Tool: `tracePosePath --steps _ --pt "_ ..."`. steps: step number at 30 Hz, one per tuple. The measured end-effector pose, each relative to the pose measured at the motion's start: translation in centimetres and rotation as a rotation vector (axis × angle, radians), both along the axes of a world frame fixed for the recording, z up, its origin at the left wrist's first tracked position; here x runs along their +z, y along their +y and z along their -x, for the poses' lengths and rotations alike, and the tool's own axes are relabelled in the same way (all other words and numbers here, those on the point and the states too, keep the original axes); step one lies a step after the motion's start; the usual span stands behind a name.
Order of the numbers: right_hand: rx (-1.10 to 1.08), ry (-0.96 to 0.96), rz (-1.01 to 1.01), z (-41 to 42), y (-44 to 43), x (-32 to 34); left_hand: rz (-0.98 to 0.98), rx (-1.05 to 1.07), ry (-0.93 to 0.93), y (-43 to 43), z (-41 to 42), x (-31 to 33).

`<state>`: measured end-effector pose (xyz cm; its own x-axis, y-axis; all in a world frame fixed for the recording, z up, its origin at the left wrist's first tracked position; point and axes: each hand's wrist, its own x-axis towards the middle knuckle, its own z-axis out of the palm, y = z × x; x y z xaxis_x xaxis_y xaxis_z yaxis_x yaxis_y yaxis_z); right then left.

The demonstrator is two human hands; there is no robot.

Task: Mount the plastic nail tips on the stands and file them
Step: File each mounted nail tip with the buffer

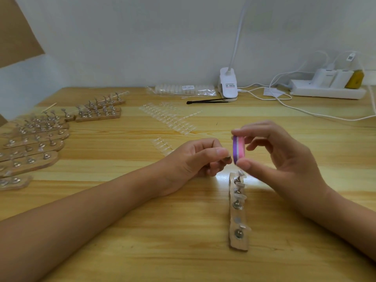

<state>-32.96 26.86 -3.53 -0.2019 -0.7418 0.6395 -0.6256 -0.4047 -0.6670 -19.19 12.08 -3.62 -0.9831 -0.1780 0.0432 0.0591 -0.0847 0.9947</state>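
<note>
Now | wood table [142,251] | stands [36,139] at left | white wall [142,37] | clip lamp [228,84] behind

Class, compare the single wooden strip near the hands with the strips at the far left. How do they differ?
The near strip lies alone; the left strips are crowded, overlapping. The near strip runs front to back; the left strips run roughly side to side. Both are wooden and carry small metal stands.

- The left hand [195,157] hides most of what seems a small metal stand [228,159].
- Wooden strips [14,182] at the left edge of the desk [142,231] are cut off.
</note>
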Motion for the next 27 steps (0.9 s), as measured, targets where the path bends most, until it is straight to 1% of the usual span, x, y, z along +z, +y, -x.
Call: tracePosePath --steps 3,6,8,11,15,18,22,25,27 --pt "0.039 0.042 -0.014 -0.4 0.1 0.0 -0.007 -0.001 0.001 -0.1 0.0 -0.1" --pt "-0.002 0.012 -0.022 -0.4 0.0 0.1 0.044 -0.016 0.006 0.0 -0.1 -0.2" --pt "0.02 0.015 -0.023 -0.5 0.1 0.1 0.066 -0.023 0.01 0.1 -0.1 -0.3" --pt "0.049 0.039 -0.013 -0.5 0.3 0.2 0.06 -0.019 0.003 -0.1 -0.1 -0.2" --pt "0.015 0.009 -0.027 -0.6 0.1 0.2 0.03 -0.003 -0.008 -0.2 0.0 -0.3" --pt "0.051 0.057 -0.008 -0.8 0.2 0.1 0.019 0.007 -0.01 -0.1 0.1 -0.3" --pt "-0.019 0.028 0.008 -0.8 -0.1 0.2 0.021 0.016 -0.012 0.0 0.0 -0.1" --pt "0.038 0.096 0.025 -1.5 0.1 -0.1 0.022 0.011 -0.001 0.0 -0.1 -0.1" --pt "0.021 0.089 0.048 -1.5 -0.1 0.0 0.025 -0.001 0.003 0.0 -0.1 -0.1"
